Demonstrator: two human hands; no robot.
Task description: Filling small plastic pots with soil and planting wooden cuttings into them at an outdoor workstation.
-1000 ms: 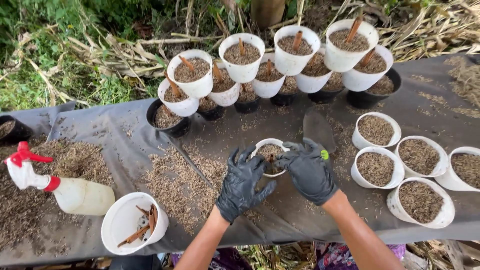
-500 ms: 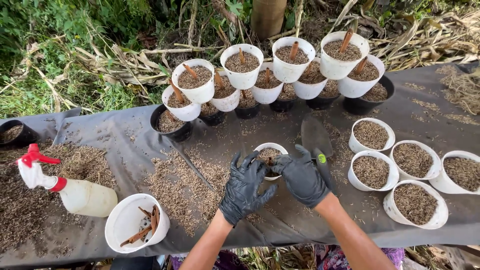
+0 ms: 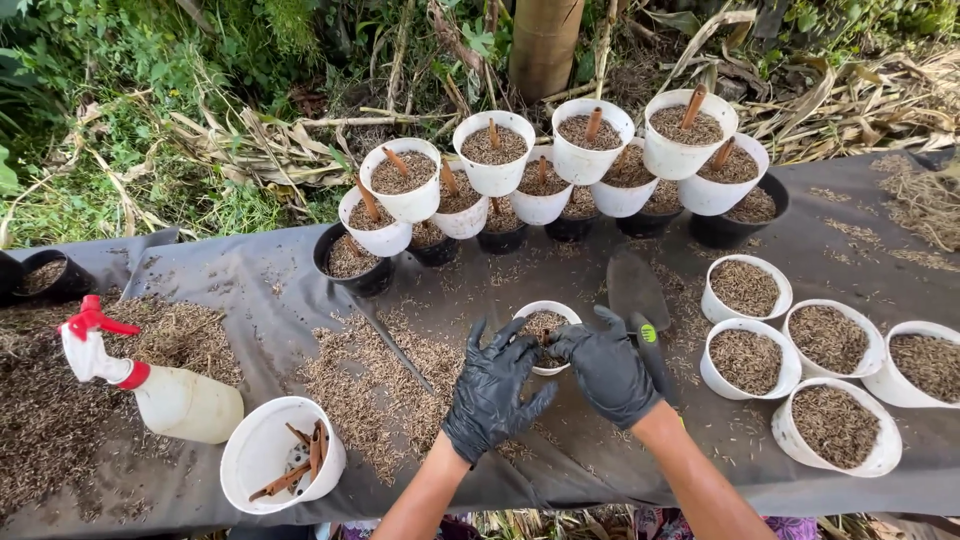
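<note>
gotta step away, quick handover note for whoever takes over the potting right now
Left hand and right hand, both in black gloves, cup the small white pot of husk mix at the sheet's middle; no stick shows in it.
Done: back rows of pots are filled with sticks in.
Left: five filled pots at right lack sticks.
Sticks wait in the white tub; trowel lies beside the right hand.

- Soft, even daylight is falling from above, casting only faint shadows under the gloved hands.
- Everything is staying sharp; lines far from the hands are bending slightly toward the edges.
</note>
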